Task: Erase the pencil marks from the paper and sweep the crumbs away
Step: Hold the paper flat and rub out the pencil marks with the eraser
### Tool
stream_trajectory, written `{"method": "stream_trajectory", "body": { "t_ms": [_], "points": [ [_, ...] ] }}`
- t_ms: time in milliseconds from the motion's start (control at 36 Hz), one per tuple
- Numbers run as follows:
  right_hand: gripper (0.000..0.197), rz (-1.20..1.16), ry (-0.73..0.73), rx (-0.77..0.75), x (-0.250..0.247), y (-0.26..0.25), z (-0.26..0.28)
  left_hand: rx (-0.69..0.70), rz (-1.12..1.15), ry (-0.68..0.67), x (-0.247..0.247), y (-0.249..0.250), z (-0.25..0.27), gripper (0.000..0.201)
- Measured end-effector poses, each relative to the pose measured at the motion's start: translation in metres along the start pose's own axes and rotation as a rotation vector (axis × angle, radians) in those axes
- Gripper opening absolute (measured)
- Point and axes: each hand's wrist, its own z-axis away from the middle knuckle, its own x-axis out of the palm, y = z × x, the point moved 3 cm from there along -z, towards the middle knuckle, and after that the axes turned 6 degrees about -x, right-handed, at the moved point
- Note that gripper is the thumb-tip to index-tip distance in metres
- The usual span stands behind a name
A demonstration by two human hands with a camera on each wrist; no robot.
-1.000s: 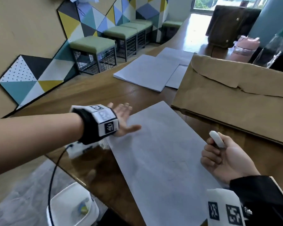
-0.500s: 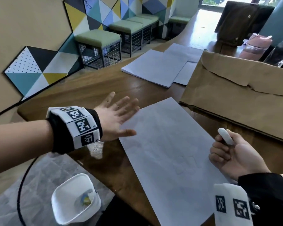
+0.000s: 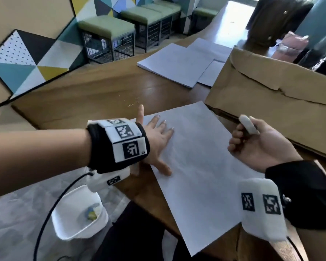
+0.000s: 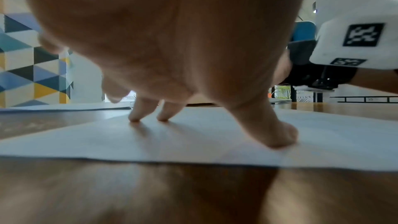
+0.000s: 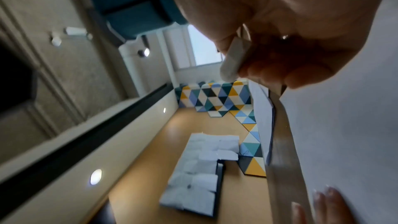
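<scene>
The paper lay flat on the brown table. It was a long sheet. In the head view its long side ran from the upper middle of the frame down to the lower right, and one far corner pointed up toward the big brown envelope. Any pencil marks on it were too faint to make out.

The left hand was on the left edge of the paper, in the middle of the frame. Its fingers were spread out straight. In the left wrist view the fingertips and the thumb pressed down on the sheet, while the palm was lifted a little. One finger stuck out past the paper toward the table. The hand held nothing.

The right hand was at the right side of the frame, above the right edge of the paper and not touching it. Its palm faced up and its fingers were curled. It pinched a small white eraser between the thumb and fingers. The eraser's end poked up and to the left.

A few tiny crumbs lay on the bare table just past the left hand, near the paper's far left edge. More white sheets lay farther up the table. A white bin sat on the floor at the lower left.
</scene>
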Motion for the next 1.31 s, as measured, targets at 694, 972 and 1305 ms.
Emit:
{"method": "stream_trajectory", "body": {
  "t_ms": [694,972,1305],
  "points": [
    [0.037,1.537,-0.51,-0.077,0.039,0.007,0.048,0.187,0.047,0.065,-0.013,-0.026,-0.028,0.087],
    [0.022,1.32,-0.397,-0.207,0.063,-0.005,-0.006,0.282,0.22,0.016,-0.01,-0.029,-0.033,0.101],
    [0.032,1.709,-0.6,-0.365,0.123,0.034,0.002,0.349,0.111,0.015,-0.009,-0.022,-0.041,0.12]
  ]
}}
